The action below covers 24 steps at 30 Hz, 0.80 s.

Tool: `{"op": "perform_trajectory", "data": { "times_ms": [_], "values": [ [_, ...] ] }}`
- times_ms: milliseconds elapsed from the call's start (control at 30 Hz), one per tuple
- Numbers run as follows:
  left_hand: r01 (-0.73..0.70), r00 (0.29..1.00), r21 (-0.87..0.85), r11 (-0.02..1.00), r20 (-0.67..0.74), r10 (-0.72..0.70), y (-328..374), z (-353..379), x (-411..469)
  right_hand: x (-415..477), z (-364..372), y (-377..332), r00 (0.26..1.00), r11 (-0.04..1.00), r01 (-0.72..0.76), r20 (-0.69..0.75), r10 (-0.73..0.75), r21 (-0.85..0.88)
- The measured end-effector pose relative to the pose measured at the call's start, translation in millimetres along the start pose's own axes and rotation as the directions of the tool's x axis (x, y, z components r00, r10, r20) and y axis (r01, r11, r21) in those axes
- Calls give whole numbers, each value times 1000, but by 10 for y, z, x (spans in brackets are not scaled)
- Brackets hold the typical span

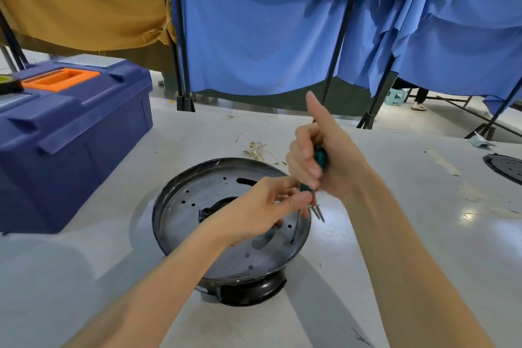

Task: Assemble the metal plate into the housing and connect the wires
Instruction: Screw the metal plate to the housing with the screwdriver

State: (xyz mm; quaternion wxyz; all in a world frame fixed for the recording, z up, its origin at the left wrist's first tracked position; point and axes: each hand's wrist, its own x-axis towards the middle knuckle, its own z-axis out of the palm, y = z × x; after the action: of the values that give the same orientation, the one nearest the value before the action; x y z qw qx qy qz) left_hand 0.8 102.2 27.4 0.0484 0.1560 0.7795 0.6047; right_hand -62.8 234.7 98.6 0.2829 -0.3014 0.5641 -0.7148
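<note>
A round metal plate (pixel 197 206) with several holes lies inside the black housing (pixel 254 288) on the white table. My right hand (pixel 324 161) grips the green handle of a screwdriver (pixel 320 158), thumb sticking up. The thin shaft (pixel 296 226) points down into a hole near the plate's right rim. My left hand (pixel 262 209) pinches the shaft just below the handle. A few loose metal pins (pixel 317 210) stick out under my right hand. A bundle of thin wires (pixel 258 150) lies on the table behind the housing.
A dark blue toolbox (pixel 70 135) with an orange handle stands at the left. Another black round part (pixel 505 167) lies at the table's right edge. Blue and tan cloth screens (pixel 282 31) on black stands hang behind the table.
</note>
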Motion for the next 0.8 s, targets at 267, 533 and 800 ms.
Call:
{"op": "perform_trajectory", "data": {
  "times_ms": [267, 533, 800],
  "values": [
    [-31, 999, -61, 998, -34, 29, -25, 2, 25, -25, 3, 83, 994, 993, 106, -45, -104, 59],
    [-35, 999, -74, 997, 2, 35, -54, 23, 9, -5, 248, 241, 733, 937, 281, -583, -350, -210],
    [-4, 999, -34, 999, 37, 6, -43, -7, 23, 8, -33, -6, 993, 992, -33, -115, 19, -119]
  ]
}}
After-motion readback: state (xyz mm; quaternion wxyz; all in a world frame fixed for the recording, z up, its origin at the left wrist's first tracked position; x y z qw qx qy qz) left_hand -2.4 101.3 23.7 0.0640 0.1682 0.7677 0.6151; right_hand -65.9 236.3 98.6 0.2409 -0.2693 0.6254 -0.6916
